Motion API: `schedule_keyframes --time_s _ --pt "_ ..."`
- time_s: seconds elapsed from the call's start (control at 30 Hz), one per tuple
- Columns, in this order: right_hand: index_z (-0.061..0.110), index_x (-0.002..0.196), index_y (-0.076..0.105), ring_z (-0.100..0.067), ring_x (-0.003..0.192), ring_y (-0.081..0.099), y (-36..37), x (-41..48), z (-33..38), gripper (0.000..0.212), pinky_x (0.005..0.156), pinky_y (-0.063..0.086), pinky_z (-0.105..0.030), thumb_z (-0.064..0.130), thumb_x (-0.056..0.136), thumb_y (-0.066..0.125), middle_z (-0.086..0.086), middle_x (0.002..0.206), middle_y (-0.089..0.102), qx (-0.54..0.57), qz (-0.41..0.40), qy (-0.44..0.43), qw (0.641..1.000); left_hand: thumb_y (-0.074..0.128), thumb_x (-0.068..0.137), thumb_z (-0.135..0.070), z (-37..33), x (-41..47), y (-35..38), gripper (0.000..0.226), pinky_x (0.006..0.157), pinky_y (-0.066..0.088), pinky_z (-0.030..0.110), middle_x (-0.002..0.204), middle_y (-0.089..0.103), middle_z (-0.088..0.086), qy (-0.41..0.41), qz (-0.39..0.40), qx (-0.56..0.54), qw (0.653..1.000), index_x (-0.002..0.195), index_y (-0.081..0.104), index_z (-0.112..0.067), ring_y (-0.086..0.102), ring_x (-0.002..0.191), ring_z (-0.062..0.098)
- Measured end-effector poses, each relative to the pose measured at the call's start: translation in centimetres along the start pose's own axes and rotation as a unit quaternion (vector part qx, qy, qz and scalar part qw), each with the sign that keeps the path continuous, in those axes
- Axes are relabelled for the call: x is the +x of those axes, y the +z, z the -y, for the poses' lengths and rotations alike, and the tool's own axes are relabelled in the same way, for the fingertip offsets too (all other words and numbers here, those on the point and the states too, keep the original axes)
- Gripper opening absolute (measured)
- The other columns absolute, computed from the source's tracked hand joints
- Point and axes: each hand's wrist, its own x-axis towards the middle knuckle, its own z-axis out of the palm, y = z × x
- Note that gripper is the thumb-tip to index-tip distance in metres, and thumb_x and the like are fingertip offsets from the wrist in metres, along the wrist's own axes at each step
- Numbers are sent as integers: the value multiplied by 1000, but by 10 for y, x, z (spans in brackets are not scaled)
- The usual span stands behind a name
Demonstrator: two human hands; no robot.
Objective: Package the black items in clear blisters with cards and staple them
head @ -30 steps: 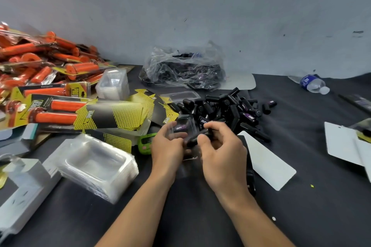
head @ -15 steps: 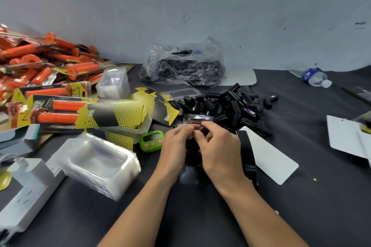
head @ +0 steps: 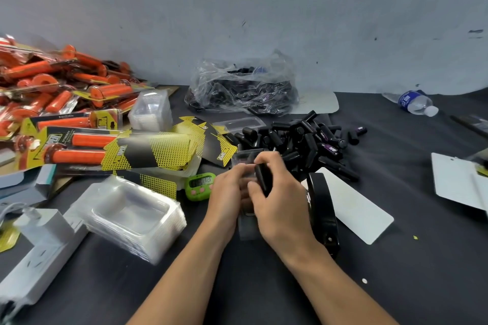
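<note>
Dark cloth covers the surface (head: pixel 396 285) under a scuffed grey wall, and both my hands work at its middle. My left hand (head: pixel 228 192) holds the clear blister (head: pixel 247 228) by its side, fingers curled round it; my right hand (head: pixel 284 210) pinches one black item (head: pixel 264 179) at the blister's upper end, just in front of the loose pile of black items (head: pixel 303 140). As I judge it, the thin blister could flex under my left grip, so the item goes in crooked or pops out and rolls back into the pile. The stapler (head: pixel 322 208) lies right beside my right wrist — a careless turn could knock it onto the white card (head: pixel 353 210). No card is in yet, I think — hard to tell.
</note>
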Motion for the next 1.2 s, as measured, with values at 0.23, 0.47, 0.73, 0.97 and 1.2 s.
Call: schedule_keyframes --time_s 0.23,0.47,0.73,0.97,1.2 --pt "31 114 79 -13 94 56 -2 -1 -5 53 85 39 -5 -9 79 74 3 102 63 -11 -19 -44 999 59 93 -26 4 3 1 29 53 49 25 70 72 2 -7 1 -2 1000 75 80 -23 67 62 18" --pt "22 120 75 -14 105 52 0 -5 -6 50 93 52 -24 -3 82 55 4 134 64 -123 102 -69 985 61 99 -35 -2 5 -4 31 43 45 21 67 69 -1 -55 -18 -38 998 82 80 -18 63 53 8" --pt "29 119 77 -23 99 53 -3 -5 -10 36 92 44 -39 11 88 73 8 133 70 -184 34 -42 981 62 70 -21 -2 3 -4 37 66 53 33 100 79 10 -56 16 -24 998 102 80 -23 73 85 22" --pt "19 117 78 -16 102 46 -12 -1 -7 47 89 51 -39 -4 76 80 -2 120 75 -178 -75 -110 975 50 73 23 2 10 -7 63 52 54 26 96 75 18 -41 43 -40 997 119 70 -15 73 73 19" --pt "25 101 78 -33 100 63 -107 28 -54 27 90 34 -40 24 90 54 -8 95 75 -362 -51 219 905 46 81 26 5 14 -5 59 62 60 35 100 73 23 -31 30 -65 997 128 63 -6 74 85 31"
